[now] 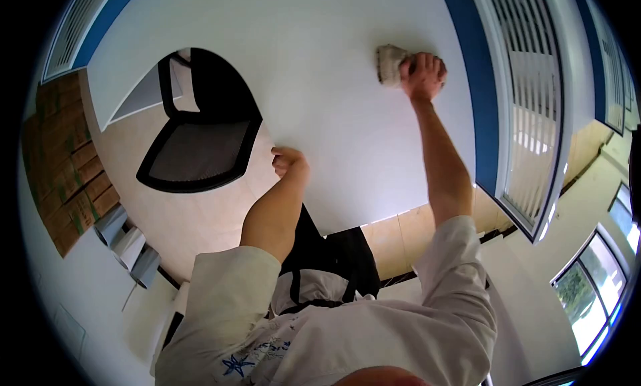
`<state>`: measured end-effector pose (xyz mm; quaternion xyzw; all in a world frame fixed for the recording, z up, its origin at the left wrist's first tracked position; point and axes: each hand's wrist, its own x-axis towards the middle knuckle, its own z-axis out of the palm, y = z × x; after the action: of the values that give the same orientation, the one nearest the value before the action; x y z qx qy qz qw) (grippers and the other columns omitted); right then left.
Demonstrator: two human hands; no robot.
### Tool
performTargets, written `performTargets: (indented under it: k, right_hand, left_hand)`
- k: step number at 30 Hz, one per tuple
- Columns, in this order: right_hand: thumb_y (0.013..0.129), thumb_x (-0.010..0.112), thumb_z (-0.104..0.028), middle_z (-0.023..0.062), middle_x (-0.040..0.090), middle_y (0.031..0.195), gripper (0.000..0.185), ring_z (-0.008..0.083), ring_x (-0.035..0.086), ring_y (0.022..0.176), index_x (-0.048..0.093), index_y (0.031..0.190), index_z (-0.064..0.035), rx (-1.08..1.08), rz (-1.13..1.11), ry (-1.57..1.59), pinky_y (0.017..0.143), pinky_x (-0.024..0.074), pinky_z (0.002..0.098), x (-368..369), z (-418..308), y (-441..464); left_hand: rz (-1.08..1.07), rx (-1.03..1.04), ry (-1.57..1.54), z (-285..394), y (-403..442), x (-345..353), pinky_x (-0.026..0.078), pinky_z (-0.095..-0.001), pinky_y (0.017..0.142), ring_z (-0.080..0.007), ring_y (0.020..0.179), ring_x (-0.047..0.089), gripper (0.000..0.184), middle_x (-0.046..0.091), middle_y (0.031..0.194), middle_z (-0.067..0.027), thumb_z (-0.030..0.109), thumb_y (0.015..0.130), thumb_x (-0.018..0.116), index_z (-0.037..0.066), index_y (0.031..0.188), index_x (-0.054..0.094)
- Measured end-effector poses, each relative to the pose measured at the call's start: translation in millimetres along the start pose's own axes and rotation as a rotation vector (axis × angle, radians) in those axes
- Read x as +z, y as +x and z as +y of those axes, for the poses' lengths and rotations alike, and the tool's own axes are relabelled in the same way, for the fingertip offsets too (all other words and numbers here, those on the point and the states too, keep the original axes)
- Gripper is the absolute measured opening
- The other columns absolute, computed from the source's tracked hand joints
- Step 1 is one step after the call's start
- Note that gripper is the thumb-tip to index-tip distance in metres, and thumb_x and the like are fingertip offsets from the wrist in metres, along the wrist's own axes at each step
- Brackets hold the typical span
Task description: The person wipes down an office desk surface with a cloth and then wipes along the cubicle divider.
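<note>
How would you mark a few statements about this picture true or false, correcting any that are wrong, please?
1. The right hand is on a cloth on the white tabletop. True.
2. Both hands are holding cloths. False: no cloth shows at the left hand, which is by the tabletop's edge.
3. A black-framed chair is in view. True.
4. That chair is on the person's right. False: it is on the left.
5. A blue band runs along the tabletop's right side. True.
</note>
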<state>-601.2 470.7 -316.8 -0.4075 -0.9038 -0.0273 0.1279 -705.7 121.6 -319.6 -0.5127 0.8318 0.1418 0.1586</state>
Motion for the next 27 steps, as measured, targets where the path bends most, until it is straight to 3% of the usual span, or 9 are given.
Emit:
performTargets:
  k: [6,9,12,15,17,19,21,24,27]
  right_hand:
    - [0.098,0.051,-0.041,0.0048,0.064,0.116,0.034,0.0264,0.055,0.117,0.062,0.113,-0.0134,-0.082,0.095,-0.063,0.114,0.0301,0.0516,12,0,-4]
    - [0.097,0.055,-0.037,0.0038,0.064,0.115,0.029,0.0258,0.055,0.116,0.063,0.112,-0.0137,-0.331,0.324,-0.12,0.112,0.0317,0.0516,9,-6,-4]
    - [0.097,0.058,-0.037,0.0025,0.064,0.119,0.032,0.0258,0.055,0.116,0.063,0.119,-0.0145,-0.323,0.133,-0.033,0.11,0.0332,0.0506,12,-6,-11]
    - [0.103,0.041,-0.047,0.0043,0.062,0.127,0.048,0.0284,0.054,0.12,0.058,0.137,-0.0178,-0.221,0.002,0.03,0.109,0.0301,0.0536,11,-11,-18]
    - [0.1,0.043,-0.055,0.0053,0.062,0.126,0.055,0.0301,0.054,0.118,0.058,0.136,-0.0171,-0.13,-0.104,-0.019,0.107,0.0309,0.0525,-2,-30,-34]
    - [0.093,0.046,-0.066,0.0084,0.062,0.124,0.066,0.0328,0.054,0.116,0.06,0.132,-0.015,-0.235,0.055,0.034,0.105,0.0319,0.0527,-6,-39,-70]
    - [0.094,0.045,-0.066,0.0098,0.061,0.122,0.065,0.0319,0.054,0.116,0.06,0.128,-0.0132,-0.27,0.101,0.127,0.105,0.0321,0.0537,-14,-44,-106]
    - [0.091,0.047,-0.068,0.0141,0.061,0.118,0.068,0.037,0.053,0.116,0.061,0.125,-0.0109,-0.181,-0.005,0.107,0.105,0.0328,0.0576,-34,-50,-179]
    - [0.087,0.053,-0.068,0.0174,0.06,0.118,0.069,0.0422,0.053,0.116,0.063,0.122,-0.01,-0.185,-0.052,0.091,0.106,0.0323,0.0604,-57,-52,-276]
  left_hand:
    - [-0.009,0.082,-0.001,-5,5,1,0.058,-0.0506,0.081,-0.0399,0.088,0.074,0.061,0.076,0.091,-0.0228,0.04,0.099,0.032,0.003,0.082,0.077]
    - [-0.05,0.085,-0.018,-4,-2,-13,0.058,-0.0502,0.079,-0.0394,0.086,0.074,0.061,0.076,0.09,-0.0224,0.039,0.099,0.031,0.003,0.082,0.077]
    - [-0.075,0.107,-0.039,-2,-16,-28,0.059,-0.0484,0.078,-0.0396,0.081,0.074,0.061,0.076,0.085,-0.0205,0.039,0.098,0.031,0.003,0.081,0.077]
    - [-0.009,0.129,-0.036,-7,-2,-9,0.059,-0.0485,0.078,-0.0395,0.079,0.075,0.061,0.076,0.082,-0.0204,0.038,0.098,0.031,0.002,0.08,0.077]
    - [0.016,0.128,-0.054,-3,-4,-10,0.059,-0.048,0.079,-0.0393,0.079,0.075,0.06,0.076,0.082,-0.0216,0.037,0.097,0.033,0.001,0.077,0.077]
    - [0.042,0.112,-0.066,-5,-7,-13,0.059,-0.0475,0.079,-0.0391,0.078,0.075,0.06,0.075,0.081,-0.0228,0.037,0.096,0.034,0.001,0.074,0.076]
    - [0.079,0.126,-0.094,-4,-1,-3,0.058,-0.0473,0.079,-0.0388,0.077,0.075,0.058,0.075,0.082,-0.0231,0.035,0.095,0.035,0.001,0.072,0.076]
    - [0.289,0.165,-0.112,-10,26,40,0.058,-0.0493,0.077,-0.041,0.077,0.074,0.053,0.074,0.079,-0.0239,0.036,0.092,0.041,0.001,0.071,0.075]
    - [0.219,0.204,-0.074,-14,38,54,0.058,-0.0494,0.078,-0.0409,0.078,0.074,0.054,0.075,0.079,-0.0238,0.036,0.093,0.04,0.001,0.073,0.076]
